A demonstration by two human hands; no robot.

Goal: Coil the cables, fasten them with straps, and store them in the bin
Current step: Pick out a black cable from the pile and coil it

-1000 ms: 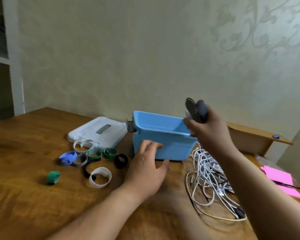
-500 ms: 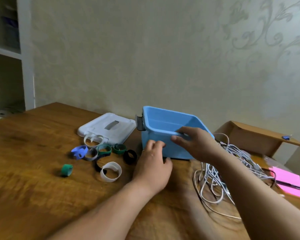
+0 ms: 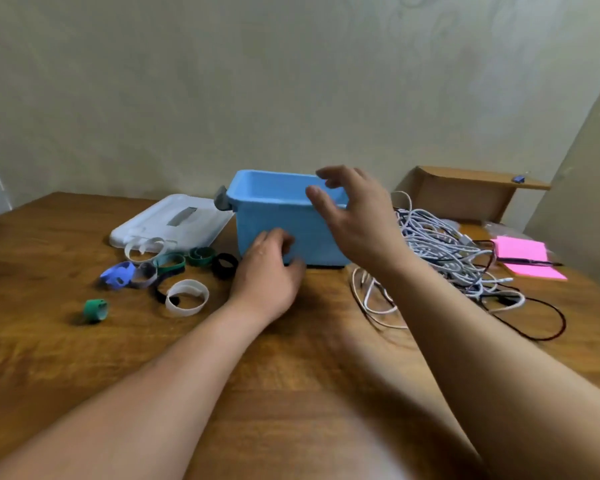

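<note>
Right hand (image 3: 355,220) hiding bin (image 3: 274,220) corner

One blue bin (image 3: 274,220) stands on the one wooden table (image 3: 49,341), with one white lid (image 3: 174,221) beside it and two bare hands, left (image 3: 267,275) and right (image 3: 357,216), in view. About eight strap loops lie in a group: two white ones (image 3: 186,297) (image 3: 146,247), three green (image 3: 96,309) (image 3: 168,263) (image 3: 200,256), one blue (image 3: 116,275), one grey-lilac (image 3: 145,274) and one black (image 3: 225,265), though overlaps blur the exact count. One tangled heap of cables (image 3: 440,247) holds too many strands to count, and past it sit one pad of pink notes (image 3: 522,252) and one cardboard box (image 3: 465,192).
</note>
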